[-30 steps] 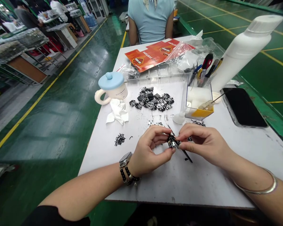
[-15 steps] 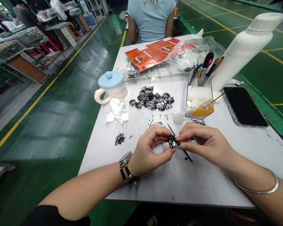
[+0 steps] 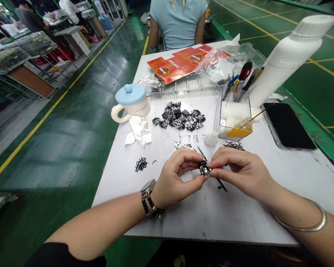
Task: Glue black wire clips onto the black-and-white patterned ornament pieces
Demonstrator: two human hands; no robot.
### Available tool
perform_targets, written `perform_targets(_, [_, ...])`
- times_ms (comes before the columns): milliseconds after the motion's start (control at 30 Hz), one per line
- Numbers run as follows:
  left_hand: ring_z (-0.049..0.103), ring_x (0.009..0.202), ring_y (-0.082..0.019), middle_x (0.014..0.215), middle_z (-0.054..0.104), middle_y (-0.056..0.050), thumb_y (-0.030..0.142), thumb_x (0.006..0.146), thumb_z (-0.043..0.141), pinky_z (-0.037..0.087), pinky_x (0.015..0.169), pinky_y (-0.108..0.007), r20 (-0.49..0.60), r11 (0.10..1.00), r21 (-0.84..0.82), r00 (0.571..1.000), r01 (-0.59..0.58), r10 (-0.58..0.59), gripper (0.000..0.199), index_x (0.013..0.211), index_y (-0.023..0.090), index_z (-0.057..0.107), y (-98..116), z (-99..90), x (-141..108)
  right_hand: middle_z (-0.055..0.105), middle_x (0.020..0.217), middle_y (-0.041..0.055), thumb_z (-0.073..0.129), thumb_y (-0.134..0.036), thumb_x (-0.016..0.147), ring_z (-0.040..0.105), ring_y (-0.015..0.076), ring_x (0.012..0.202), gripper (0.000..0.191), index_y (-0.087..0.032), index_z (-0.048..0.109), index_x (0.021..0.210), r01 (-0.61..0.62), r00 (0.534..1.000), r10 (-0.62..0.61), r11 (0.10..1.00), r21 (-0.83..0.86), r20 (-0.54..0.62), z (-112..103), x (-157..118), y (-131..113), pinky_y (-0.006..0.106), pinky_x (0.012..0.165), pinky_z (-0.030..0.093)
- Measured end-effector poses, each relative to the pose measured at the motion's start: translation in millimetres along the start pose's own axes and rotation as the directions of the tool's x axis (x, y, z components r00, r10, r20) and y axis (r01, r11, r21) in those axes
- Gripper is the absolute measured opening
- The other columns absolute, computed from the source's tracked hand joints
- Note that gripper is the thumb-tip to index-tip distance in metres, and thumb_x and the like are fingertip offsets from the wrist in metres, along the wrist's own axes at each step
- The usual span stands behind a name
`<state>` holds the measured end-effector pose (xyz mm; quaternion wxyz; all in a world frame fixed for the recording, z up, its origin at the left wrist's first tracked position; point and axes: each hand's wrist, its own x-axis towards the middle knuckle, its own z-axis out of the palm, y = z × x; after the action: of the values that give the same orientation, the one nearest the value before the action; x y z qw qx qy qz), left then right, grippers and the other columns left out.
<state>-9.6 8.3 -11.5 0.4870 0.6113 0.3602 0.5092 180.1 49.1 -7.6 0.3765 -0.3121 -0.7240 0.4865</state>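
Observation:
Between thumb and fingertips, my left hand [image 3: 178,180] grips a small black-and-silver part [image 3: 204,168]. My right hand [image 3: 242,170] pinches the right side of that same part, and its fingertips cover some of it. Under the hands lies a thin dark tool [image 3: 222,185], partly hidden; I cannot tell its kind. Similar black-and-silver parts [image 3: 179,116] lie in a loose pile beyond the hands. Small shiny metal pieces [image 3: 183,145] sit just past my left fingers. Short black curved pieces [image 3: 141,164] are heaped at left, and more dark slim pieces [image 3: 234,145] lie behind my right hand.
A lidded mug [image 3: 135,102] and crumpled tissue [image 3: 139,131] stand at left. On the right are a clear box with tools [image 3: 235,120], a white bottle [image 3: 289,61] and a phone [image 3: 289,125]. Red printed packaging [image 3: 180,63] lies at the back; a person [image 3: 178,26] sits beyond.
My right fingertips have shifted slightly left against the held part, and the part has turned a little. The right wrist with its bangle has moved slightly. My left hand stays almost still.

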Motion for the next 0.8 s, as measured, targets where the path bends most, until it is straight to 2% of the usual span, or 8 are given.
perform_targets(167, [0.061,0.095,-0.014,0.104,0.052,-0.005,0.006,0.074,0.067,0.055,0.087,-0.024,0.0,1.0,-0.013,1.0,0.009,-0.009,0.035,0.104,0.019,0.056,0,0.3,0,0.065,0.073,0.0015,0.07,-0.022,0.078,0.06,0.0139,0.067,0.002,-0.022,0.07,0.08,-0.007,0.999,0.007,1.0,0.0,-0.047,5,-2,-1,0.028,0.06,0.048])
perform_targets(367, [0.063,0.095,-0.015,0.105,0.052,-0.005,0.009,0.075,0.068,0.055,0.088,-0.026,-0.012,0.999,-0.026,0.999,0.043,-0.043,0.033,0.104,0.019,0.056,-2,0.1,-2,0.063,0.07,0.0016,0.072,-0.027,0.076,0.058,0.014,0.065,0.006,-0.022,0.07,0.077,-0.108,0.988,0.115,0.992,0.067,-0.103,10,-3,-2,0.028,0.057,0.045])
perform_targets(500, [0.063,0.096,-0.015,0.105,0.053,-0.005,0.009,0.074,0.07,0.055,0.088,-0.025,-0.016,0.998,-0.042,0.999,0.036,-0.037,0.033,0.103,0.019,0.057,-3,0.4,-1,0.063,0.07,0.0007,0.074,-0.027,0.074,0.057,0.013,0.066,0.007,-0.022,0.07,0.075,-0.145,0.983,0.161,0.978,0.152,-0.094,12,-2,-1,0.026,0.058,0.045])
perform_targets(633, [0.063,0.096,-0.013,0.104,0.053,-0.004,0.007,0.074,0.07,0.054,0.088,-0.022,-0.012,0.997,-0.069,0.999,0.03,-0.031,0.034,0.103,0.02,0.058,-3,0.4,-1,0.063,0.07,0.0004,0.074,-0.026,0.074,0.057,0.0125,0.066,0.006,-0.021,0.07,0.074,-0.154,0.982,0.172,0.969,0.195,-0.078,12,-2,-1,0.026,0.059,0.045])
perform_targets(800, [0.063,0.094,-0.012,0.103,0.053,-0.003,0.005,0.073,0.07,0.055,0.086,-0.02,-0.011,0.997,-0.073,0.999,0.035,-0.036,0.036,0.103,0.019,0.059,-3,-0.5,-1,0.062,0.072,0.0006,0.07,-0.026,0.078,0.056,0.0123,0.067,0.005,-0.021,0.07,0.076,-0.124,0.987,0.136,0.984,0.127,-0.083,11,-3,-1,0.026,0.061,0.044])
